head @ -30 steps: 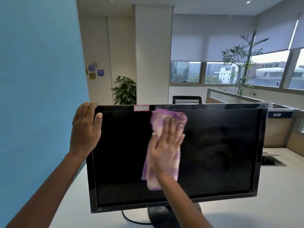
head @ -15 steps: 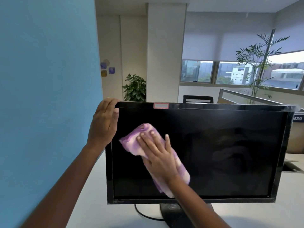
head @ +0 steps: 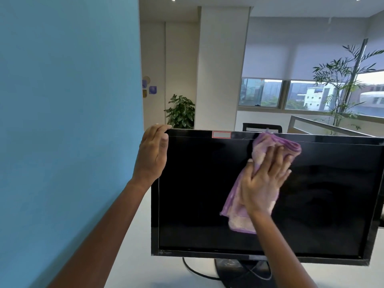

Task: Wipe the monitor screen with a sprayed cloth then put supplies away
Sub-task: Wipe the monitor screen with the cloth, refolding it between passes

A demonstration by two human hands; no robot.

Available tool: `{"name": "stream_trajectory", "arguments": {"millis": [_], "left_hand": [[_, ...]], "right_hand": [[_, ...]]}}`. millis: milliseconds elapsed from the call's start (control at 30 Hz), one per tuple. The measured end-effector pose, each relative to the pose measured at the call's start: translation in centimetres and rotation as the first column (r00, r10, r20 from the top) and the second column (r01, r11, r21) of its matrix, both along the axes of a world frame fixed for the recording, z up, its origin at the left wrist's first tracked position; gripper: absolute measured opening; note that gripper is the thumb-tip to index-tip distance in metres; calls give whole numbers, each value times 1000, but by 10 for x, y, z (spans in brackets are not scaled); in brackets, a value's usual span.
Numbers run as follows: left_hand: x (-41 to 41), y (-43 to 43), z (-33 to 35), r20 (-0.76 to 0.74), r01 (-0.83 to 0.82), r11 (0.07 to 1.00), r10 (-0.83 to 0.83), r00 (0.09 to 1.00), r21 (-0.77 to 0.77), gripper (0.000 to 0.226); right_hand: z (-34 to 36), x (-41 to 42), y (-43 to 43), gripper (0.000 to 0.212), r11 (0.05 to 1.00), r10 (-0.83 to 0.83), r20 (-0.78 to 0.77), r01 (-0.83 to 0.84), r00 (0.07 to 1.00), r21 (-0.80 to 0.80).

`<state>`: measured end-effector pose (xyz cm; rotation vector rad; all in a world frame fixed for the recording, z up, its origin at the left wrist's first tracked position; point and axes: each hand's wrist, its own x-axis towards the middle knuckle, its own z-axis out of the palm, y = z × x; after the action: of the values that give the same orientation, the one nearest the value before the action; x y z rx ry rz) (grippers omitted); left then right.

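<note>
A black monitor [head: 199,194] with a dark screen stands upright on a white desk, a small red-edged sticker on its top bezel. My left hand [head: 152,154] grips the monitor's top left corner, fingers wrapped behind the edge. My right hand [head: 265,181] lies flat on the upper middle of the screen and presses a purple and pink cloth [head: 239,213] against the glass. The cloth reaches from the top bezel down to the screen's middle. No spray bottle shows in this view.
A blue partition wall [head: 68,121] rises close on the left. The white desk [head: 133,256] runs under the monitor, with the black stand [head: 234,273] and a cable [head: 193,271] below it. Behind are potted plants, a chair back, desk dividers and windows.
My right hand has swept the cloth from the screen's left-middle up and right to the top bezel. My left hand still holds the top left corner. My view has shifted left.
</note>
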<state>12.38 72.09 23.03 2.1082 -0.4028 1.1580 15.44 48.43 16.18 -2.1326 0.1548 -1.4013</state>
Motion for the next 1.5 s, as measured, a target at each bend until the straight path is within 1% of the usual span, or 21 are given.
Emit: {"name": "stream_trajectory", "arguments": {"millis": [67,133,233,267,367,433,533,600,733,833,933,1033,1167,1233,1300,1333,1433,1500], "left_hand": [[-1,2,1,-3,34,999,-34,999,-13,94],[-2,4,3,-10,47,999,-47,999,-5,100],[-1,5,8,-18,29,999,-28,999,23,94],[-1,6,9,-24,29,999,-29,999,23,93],[-1,9,11,-46,56,998,-54,997,29,103],[-2,13,12,-67,67,997,-64,996,38,106],[-4,14,11,-80,66,997,-63,995,36,107],[-6,12,11,-81,54,998,-52,995,23,100],[-6,5,10,-96,-5,1000,6,995,12,55],[-5,2,9,-104,-13,1000,14,995,12,40],[-5,2,8,-110,-19,1000,22,994,25,39],[-6,2,8,-129,-36,998,41,991,43,38],[-8,1,10,-160,-48,998,54,986,42,38],[-10,-1,11,-170,-56,997,63,983,47,38],[-11,-2,12,-169,-64,996,73,983,56,38],[-13,-2,12,-167,-69,996,79,983,62,38],[-17,-3,13,-158,-82,994,93,983,76,38],[-19,-4,13,-159,-94,992,106,982,83,37]], "right_hand": [[2,-5,36,65,997,36,-8,-36,999,-70],[3,-9,70,64,981,79,-5,-79,997,-180],[5,-15,114,62,916,186,-23,-182,982,-357],[7,-16,125,61,889,204,-19,-193,979,-414],[8,-16,147,60,812,211,5,-173,977,-558],[6,-15,151,64,778,216,-1,-173,976,-604],[3,-15,145,63,728,234,13,-166,972,-665],[-2,-16,140,60,702,250,36,-155,968,-695],[-22,-19,129,61,637,256,29,-146,966,-757],[-48,-23,120,62,561,263,-16,-167,965,-811],[-80,-30,114,55,503,259,-83,-208,962,-839],[-109,-38,112,58,451,224,-150,-239,963,-860],[-134,-48,104,68,326,193,-290,-340,938,-882],[-144,-54,100,63,254,186,-363,-401,913,-880],[-153,-59,97,58,201,174,-385,-416,906,-887],[-157,-62,95,57,197,176,-385,-415,906,-888],[-159,-66,89,54,238,180,-402,-437,898,-868],[-155,-68,81,57,265,161,-424,-453,891,-851]]}}
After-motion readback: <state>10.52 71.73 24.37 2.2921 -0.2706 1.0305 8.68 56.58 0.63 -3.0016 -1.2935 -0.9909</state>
